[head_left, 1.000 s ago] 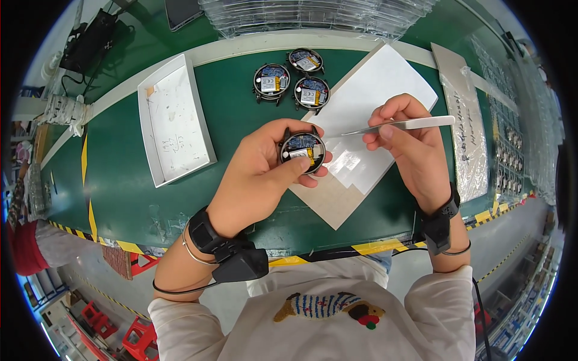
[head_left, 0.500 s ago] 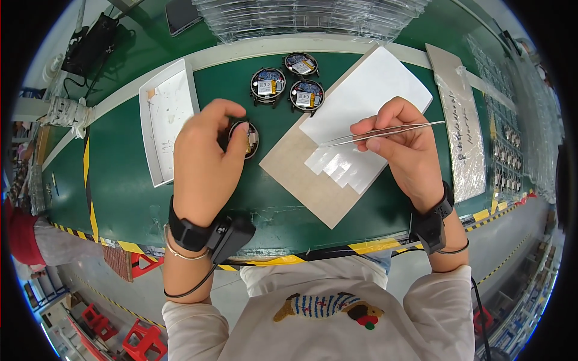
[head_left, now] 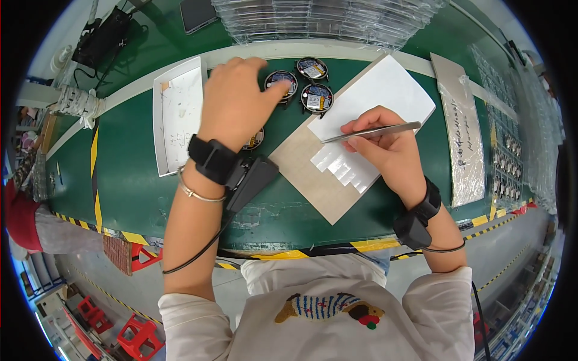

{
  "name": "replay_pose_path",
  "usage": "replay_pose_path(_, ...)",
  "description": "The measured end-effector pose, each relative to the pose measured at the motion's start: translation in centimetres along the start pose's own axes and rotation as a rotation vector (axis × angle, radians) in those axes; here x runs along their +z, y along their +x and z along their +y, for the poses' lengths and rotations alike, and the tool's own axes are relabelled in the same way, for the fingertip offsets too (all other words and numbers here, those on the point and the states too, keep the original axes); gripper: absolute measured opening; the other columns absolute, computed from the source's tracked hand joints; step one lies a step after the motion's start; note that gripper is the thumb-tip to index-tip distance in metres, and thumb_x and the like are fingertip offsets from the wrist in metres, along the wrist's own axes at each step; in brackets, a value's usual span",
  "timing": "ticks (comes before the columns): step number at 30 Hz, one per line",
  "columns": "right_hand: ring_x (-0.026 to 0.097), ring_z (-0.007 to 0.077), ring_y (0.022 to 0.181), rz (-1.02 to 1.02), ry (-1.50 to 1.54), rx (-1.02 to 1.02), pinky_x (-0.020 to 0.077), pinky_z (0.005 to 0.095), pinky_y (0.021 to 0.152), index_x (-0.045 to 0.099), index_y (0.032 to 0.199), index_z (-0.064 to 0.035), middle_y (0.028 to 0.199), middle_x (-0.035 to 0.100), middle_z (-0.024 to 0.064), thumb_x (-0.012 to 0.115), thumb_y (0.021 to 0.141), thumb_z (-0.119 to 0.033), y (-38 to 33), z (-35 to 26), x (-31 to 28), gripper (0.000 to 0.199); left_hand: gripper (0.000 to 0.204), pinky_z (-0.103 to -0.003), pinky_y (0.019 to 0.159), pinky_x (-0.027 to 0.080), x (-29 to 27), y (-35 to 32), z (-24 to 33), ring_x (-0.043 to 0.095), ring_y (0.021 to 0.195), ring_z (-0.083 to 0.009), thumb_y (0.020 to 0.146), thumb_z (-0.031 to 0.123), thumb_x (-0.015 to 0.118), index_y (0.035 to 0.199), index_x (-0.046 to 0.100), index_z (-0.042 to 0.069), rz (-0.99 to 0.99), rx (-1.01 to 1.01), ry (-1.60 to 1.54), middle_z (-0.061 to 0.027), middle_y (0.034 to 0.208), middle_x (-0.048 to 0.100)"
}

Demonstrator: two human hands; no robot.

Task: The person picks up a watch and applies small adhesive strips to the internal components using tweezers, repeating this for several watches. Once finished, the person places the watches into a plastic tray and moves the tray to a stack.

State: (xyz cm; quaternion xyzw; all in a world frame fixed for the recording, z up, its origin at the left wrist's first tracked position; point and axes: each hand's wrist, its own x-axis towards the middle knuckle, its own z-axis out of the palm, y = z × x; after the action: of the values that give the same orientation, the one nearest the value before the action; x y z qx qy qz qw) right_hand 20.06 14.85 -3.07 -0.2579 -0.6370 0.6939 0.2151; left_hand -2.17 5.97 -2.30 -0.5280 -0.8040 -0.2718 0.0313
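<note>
My left hand (head_left: pixel 238 102) reaches over the far left of a group of opened round watch cases. Its thumb and index finger are spread, with the thumb tip over the left watch case (head_left: pixel 277 78); contact I cannot tell. Two more watch cases, the far one (head_left: pixel 312 68) and the near one (head_left: pixel 316 99), show circuit boards and batteries. Another watch case (head_left: pixel 256 141) lies partly hidden beside my left wrist. My right hand (head_left: pixel 388 150) pinches metal tweezers (head_left: pixel 391 129), tips pointing left above a beige board (head_left: pixel 301 159) with white backing sheet (head_left: pixel 391 90) and several pale strips (head_left: pixel 343 168).
A shallow white box (head_left: pixel 174 141) stands left of my left hand. Clear plastic trays (head_left: pixel 319 21) are stacked at the back. A plastic-wrapped board (head_left: pixel 460 132) lies at right, near trays of small parts (head_left: pixel 507 156). Striped tape (head_left: pixel 376 245) marks the front edge.
My left hand has moved away from the nearest watch case, up and right to the left one of the group. The tweezers have turned slightly in my right hand, which shifted little.
</note>
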Motion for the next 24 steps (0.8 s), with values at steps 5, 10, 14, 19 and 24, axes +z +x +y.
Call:
replay_pose_path(5, 0.063, 0.0143, 0.087, -0.019, -0.043, -0.021, 0.0518, 0.0241, 0.078, 0.052, 0.094, 0.0005, 0.093, 0.062, 0.0103, 0.058, 0.081, 0.008, 0.0, 0.5, -0.2, 0.017, 0.031, -0.036, 0.070, 0.048, -0.5, 0.1, 0.5, 0.061, 0.079, -0.0277, 0.075, 0.015, 0.068, 0.101, 0.060, -0.001, -0.157, -0.117, -0.242, -0.0140, 0.085, 0.063)
replay_pose_path(10, 0.062, 0.0128, 0.084, 0.000, 0.018, 0.000, 0.0510, 0.0239, 0.078, 0.053, 0.093, -0.0001, 0.090, 0.060, 0.0072, 0.059, 0.081, 0.007, 0.1, 0.6, -0.1, 0.016, 0.022, -0.028, 0.063, 0.047, -1.6, -1.1, 1.1, 0.062, 0.075, -0.0152, 0.081, 0.009, 0.063, 0.100, 0.058, -0.002, -0.091, -0.318, -0.769, -0.0095, 0.082, 0.065)
replay_pose_path(14, 0.061, 0.0119, 0.083, -0.016, -0.008, 0.010, 0.0502, 0.0238, 0.077, 0.053, 0.093, -0.0006, 0.090, 0.060, 0.0066, 0.060, 0.081, 0.006, 0.1, 0.5, -0.2, 0.016, 0.018, -0.023, 0.060, 0.048, -2.0, -3.3, 3.1, 0.062, 0.077, -0.0096, 0.085, 0.005, 0.058, 0.101, 0.056, -0.002, -0.204, -0.468, -1.256, -0.0081, 0.087, 0.067)
replay_pose_path(19, 0.061, 0.0117, 0.084, -0.041, -0.017, 0.023, 0.0495, 0.0238, 0.077, 0.052, 0.093, -0.0016, 0.089, 0.060, 0.0058, 0.060, 0.081, 0.005, 0.1, 0.2, -0.2, 0.017, 0.020, -0.020, 0.061, 0.050, -1.5, -4.8, 4.6, 0.062, 0.078, -0.0084, 0.087, 0.004, 0.054, 0.106, 0.054, -0.002, -0.332, -0.483, -1.380, -0.0082, 0.093, 0.067)
replay_pose_path(24, 0.062, 0.0139, 0.087, -0.081, 0.051, 0.010, 0.0515, 0.0258, 0.079, 0.049, 0.090, -0.0022, 0.088, 0.059, 0.0061, 0.058, 0.083, 0.004, 0.2, 0.5, -0.9, 0.013, 0.022, -0.022, 0.059, 0.046, -0.4, -5.6, 4.8, 0.065, 0.081, -0.0143, 0.087, 0.007, 0.053, 0.108, 0.057, 0.001, -0.396, -0.511, -1.385, -0.0123, 0.096, 0.067)
